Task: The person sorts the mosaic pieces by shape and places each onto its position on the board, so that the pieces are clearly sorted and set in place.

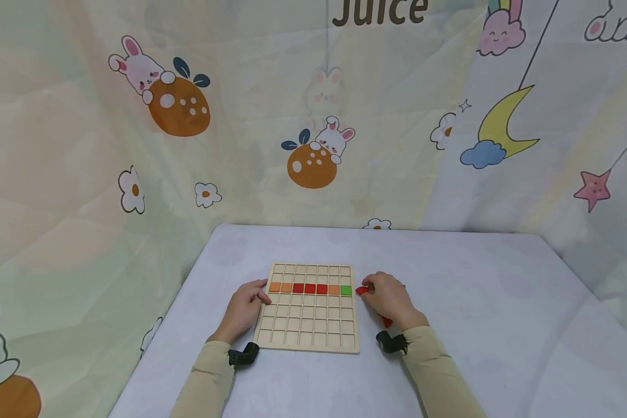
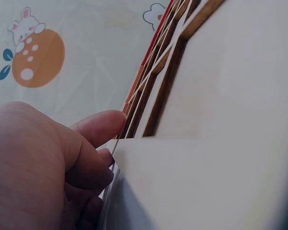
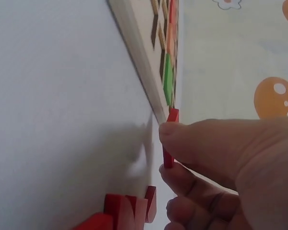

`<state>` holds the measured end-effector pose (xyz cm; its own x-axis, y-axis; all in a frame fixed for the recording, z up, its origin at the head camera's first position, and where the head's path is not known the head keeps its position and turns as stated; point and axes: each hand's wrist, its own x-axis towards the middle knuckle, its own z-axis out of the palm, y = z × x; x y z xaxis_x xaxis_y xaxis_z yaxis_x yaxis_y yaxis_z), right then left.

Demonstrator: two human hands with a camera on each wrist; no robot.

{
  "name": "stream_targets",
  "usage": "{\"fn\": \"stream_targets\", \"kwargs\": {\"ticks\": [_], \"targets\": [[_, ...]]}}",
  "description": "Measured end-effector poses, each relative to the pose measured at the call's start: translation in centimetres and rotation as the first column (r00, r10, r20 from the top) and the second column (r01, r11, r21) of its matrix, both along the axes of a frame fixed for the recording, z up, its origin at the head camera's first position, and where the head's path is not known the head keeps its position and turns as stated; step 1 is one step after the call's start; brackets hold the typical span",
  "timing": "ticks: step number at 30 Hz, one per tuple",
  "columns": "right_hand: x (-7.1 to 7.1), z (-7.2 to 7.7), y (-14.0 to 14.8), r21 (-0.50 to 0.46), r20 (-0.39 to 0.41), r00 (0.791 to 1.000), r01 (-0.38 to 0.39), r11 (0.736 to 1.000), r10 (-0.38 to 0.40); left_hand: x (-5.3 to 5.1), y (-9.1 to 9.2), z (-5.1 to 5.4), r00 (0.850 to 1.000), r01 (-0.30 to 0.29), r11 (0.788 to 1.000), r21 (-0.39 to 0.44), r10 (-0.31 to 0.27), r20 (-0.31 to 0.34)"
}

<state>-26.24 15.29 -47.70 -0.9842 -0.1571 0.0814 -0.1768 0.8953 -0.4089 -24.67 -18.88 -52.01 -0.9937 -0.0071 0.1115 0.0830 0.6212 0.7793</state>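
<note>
A wooden grid board [image 1: 305,325] lies on the table. One row near its far end holds coloured square tiles: orange, red [image 1: 310,288], orange again and a green tile [image 1: 346,290] at the right end. My left hand [image 1: 244,307] rests at the board's left edge, with fingertips touching it in the left wrist view. Just off the right edge, my right hand [image 1: 392,299] pinches a red tile [image 3: 171,143] between thumb and finger, tilted on edge. Below that hand lie several loose red tiles [image 3: 119,211], partly hidden by it in the head view.
A white cloth covers the table [image 1: 480,302]. Behind and beside it hangs a printed curtain [image 1: 251,116] with rabbits and oranges. Black wrist cameras [image 1: 244,354] are strapped to both wrists.
</note>
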Motion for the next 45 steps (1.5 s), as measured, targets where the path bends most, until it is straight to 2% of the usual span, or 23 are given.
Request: {"fn": "stream_targets", "kwargs": {"ticks": [6,28,37,45], "targets": [[0.0,0.2,-0.3,-0.036,0.031,0.999,-0.02,0.999,0.021,0.0,0.1,0.0,1.0,-0.004,1.0,0.0,0.004,0.001],[1.0,1.0,-1.8,-0.057,0.083,0.986,-0.14,0.988,0.145,0.1,0.0,0.1,1.0,0.002,1.0,0.009,-0.002,0.0],[1.2,0.6,-2.3,-0.014,0.056,0.981,-0.185,0.983,0.185,0.1,0.0,0.0,1.0,0.001,1.0,0.019,-0.001,-0.005],[1.2,0.5,-2.5,0.008,0.031,0.982,-0.185,0.983,0.184,0.0,-0.1,-0.1,1.0,0.006,1.0,0.026,-0.005,-0.011]]}}
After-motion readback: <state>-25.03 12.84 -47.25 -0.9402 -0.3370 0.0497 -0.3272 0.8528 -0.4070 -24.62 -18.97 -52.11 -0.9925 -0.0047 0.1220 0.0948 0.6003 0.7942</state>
